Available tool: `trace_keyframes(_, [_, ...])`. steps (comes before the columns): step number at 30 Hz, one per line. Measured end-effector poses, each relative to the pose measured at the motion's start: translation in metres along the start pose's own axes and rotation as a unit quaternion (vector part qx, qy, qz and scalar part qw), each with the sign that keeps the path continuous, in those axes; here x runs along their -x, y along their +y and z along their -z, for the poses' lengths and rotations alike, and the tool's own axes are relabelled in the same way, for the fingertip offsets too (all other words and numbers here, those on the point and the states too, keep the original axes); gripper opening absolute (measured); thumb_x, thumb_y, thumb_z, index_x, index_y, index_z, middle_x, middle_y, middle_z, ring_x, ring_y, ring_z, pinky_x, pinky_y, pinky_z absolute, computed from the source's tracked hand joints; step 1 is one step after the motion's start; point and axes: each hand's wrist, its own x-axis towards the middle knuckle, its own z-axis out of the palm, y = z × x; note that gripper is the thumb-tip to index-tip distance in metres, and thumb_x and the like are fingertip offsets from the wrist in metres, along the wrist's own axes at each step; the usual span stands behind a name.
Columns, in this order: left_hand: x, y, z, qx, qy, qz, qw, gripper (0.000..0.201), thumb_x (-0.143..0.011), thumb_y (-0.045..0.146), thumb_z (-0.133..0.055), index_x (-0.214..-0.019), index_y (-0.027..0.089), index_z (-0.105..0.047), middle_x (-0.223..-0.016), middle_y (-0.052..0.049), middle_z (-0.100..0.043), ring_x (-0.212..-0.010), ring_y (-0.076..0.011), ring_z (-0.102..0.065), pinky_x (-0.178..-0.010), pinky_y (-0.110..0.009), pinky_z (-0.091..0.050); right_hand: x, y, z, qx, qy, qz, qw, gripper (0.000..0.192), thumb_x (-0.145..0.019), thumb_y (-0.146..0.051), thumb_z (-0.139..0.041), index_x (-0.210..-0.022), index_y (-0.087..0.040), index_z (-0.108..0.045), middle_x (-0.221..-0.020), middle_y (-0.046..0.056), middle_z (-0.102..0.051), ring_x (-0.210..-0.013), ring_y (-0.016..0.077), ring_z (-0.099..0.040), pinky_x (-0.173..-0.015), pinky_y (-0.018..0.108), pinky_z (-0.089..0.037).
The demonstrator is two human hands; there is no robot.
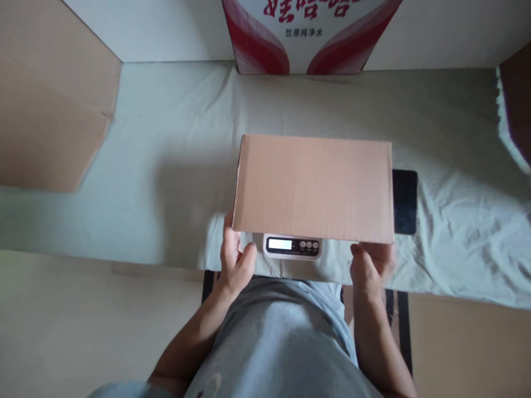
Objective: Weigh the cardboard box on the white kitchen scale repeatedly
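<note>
A closed brown cardboard box (315, 188) is between my hands, over a white digital kitchen scale (292, 246). Only the scale's front panel shows, with a lit display and buttons; the box hides the rest. Whether the box rests on the scale or hangs just above it, I cannot tell. At the box's near left corner, my left hand (238, 260) grips it, thumb in front and fingers along the side. My right hand (372, 264) grips the near right corner, with its fingers partly hidden by the box.
A black phone-like slab (405, 202) lies just right of the box, partly covered. Behind stands a red and white printed carton (298, 38) against the wall. A large cardboard piece (53, 105) is at the left. Wrinkled pale green cloth (182, 127) covers the table.
</note>
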Motion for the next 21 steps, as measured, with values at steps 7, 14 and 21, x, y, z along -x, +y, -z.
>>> trace_keyframes(7, [-0.046,0.017,-0.006,0.027,-0.037,-0.117,0.992,0.072,-0.079,0.030,-0.059,-0.145,0.033,-0.029,-0.147,-0.004,-0.043,-0.136,-0.0282,-0.042,-0.115,-0.046,-0.033,-0.038,-0.031,-0.028,-0.106,-0.026,0.069,0.992,0.032,-0.065,-0.031,-0.066,-0.096,-0.026,-0.062,-0.111,0.005,-0.063,-0.123,0.0296,-0.052,-0.108,0.053,-0.038])
trace_keyframes(14, [-0.120,-0.002,-0.014,0.029,-0.056,-0.170,0.983,0.059,-0.082,0.048,-0.052,-0.138,0.033,-0.039,-0.142,-0.002,-0.049,-0.134,-0.0264,-0.044,-0.113,-0.042,-0.034,-0.089,-0.020,-0.055,-0.101,-0.112,0.065,0.986,0.054,-0.059,-0.021,-0.057,-0.112,-0.031,-0.055,-0.113,0.002,-0.059,-0.116,0.0241,-0.054,-0.108,0.048,-0.039])
trace_keyframes(21, [-0.127,-0.024,-0.022,0.027,-0.037,-0.117,0.992,0.049,-0.084,0.052,-0.049,-0.127,0.028,-0.048,-0.133,-0.006,-0.056,-0.128,-0.0241,-0.050,-0.111,-0.039,-0.037,-0.099,0.009,-0.063,-0.093,-0.132,0.038,0.986,0.058,-0.055,-0.014,-0.052,-0.110,-0.031,-0.055,-0.109,0.001,-0.059,-0.110,0.0216,-0.054,-0.104,0.045,-0.042])
